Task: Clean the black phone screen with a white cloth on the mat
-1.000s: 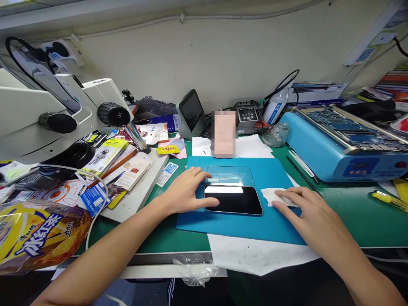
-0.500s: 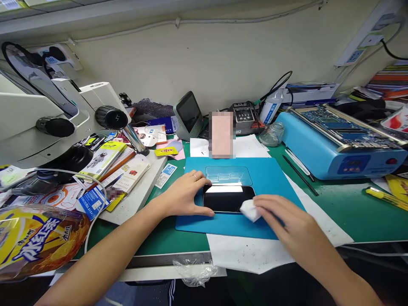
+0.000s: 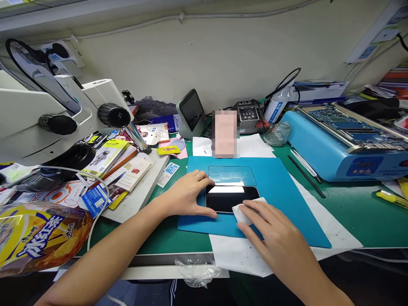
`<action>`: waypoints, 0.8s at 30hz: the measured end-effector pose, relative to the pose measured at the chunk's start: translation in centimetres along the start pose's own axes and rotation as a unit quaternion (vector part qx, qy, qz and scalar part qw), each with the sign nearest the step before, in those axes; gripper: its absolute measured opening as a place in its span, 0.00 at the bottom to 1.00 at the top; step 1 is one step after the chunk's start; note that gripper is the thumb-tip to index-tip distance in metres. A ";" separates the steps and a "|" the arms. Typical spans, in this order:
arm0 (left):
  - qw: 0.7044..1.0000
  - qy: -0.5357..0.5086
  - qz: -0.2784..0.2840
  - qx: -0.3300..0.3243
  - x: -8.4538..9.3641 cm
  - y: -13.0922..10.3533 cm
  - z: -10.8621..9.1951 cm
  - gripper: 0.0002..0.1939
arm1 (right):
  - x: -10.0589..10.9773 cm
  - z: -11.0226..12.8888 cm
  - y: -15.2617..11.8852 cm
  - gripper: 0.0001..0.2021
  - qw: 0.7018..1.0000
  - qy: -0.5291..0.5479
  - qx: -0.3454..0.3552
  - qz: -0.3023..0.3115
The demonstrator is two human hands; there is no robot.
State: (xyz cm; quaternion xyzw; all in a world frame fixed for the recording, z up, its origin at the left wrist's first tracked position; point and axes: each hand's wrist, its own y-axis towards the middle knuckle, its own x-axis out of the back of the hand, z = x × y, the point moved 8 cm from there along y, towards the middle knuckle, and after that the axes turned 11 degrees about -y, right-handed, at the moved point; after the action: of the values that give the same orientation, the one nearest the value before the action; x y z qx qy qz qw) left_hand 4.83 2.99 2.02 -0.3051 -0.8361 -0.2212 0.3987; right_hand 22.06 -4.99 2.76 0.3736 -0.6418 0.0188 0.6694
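A black phone [image 3: 226,200] lies screen up on a blue mat [image 3: 287,204], with a bright reflection along its upper part. My left hand [image 3: 188,193] holds the phone's left end between thumb and fingers; a ring is on one finger. In my right hand [image 3: 270,225] is a white wipe [image 3: 244,212], pressed against the lower right part of the phone under the fingertips. Just behind the phone, a clear glass sheet [image 3: 232,175] with dark edges rests on the mat.
A microscope [image 3: 63,123] and a drink bottle [image 3: 41,238] stand at the left. Behind the mat are a small display [image 3: 192,112] and a glass jar [image 3: 277,134]. A blue machine [image 3: 334,153] bearing circuit boards sits right, beside tweezers [image 3: 306,165].
My right hand has moved left with the wipe, which now overlaps more of the phone's lower right. The whole view has shifted slightly. My left hand keeps its hold on the phone.
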 end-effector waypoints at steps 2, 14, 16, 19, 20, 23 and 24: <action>1.000 -0.004 -0.002 0.000 0.0 0.0 -0.1 0.38 | -0.3 0.7 0.2 0.19 1.000 -0.011 0.004 0.005; 1.000 -0.002 -0.005 -0.008 0.0 0.0 0.1 0.40 | -0.4 0.3 -0.2 0.21 1.000 -0.001 -0.021 0.008; 1.000 -0.003 -0.006 -0.009 0.0 0.1 0.1 0.39 | -0.6 0.5 0.1 0.22 1.000 -0.004 -0.014 0.015; 1.000 -0.004 -0.005 -0.011 0.0 0.1 0.0 0.38 | -1.1 1.7 0.9 0.26 0.999 -0.019 0.016 0.031; 1.000 -0.005 -0.004 -0.011 0.0 0.1 -0.1 0.38 | -1.3 2.1 1.1 0.28 0.999 -0.023 0.023 0.036; 1.000 -0.009 -0.001 -0.003 0.1 0.1 -0.3 0.38 | -1.8 2.9 1.6 0.31 0.998 -0.030 0.025 0.055; 1.000 -0.010 0.001 0.000 0.1 0.1 -0.3 0.38 | -1.8 2.9 1.6 0.31 0.997 -0.028 0.023 0.061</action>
State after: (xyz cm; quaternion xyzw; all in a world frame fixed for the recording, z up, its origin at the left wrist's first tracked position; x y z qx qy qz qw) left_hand 5.00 2.89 2.29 -0.3076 -0.8400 -0.2176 0.3904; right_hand 18.44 -4.53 1.63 0.3491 -0.6815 0.0638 0.6401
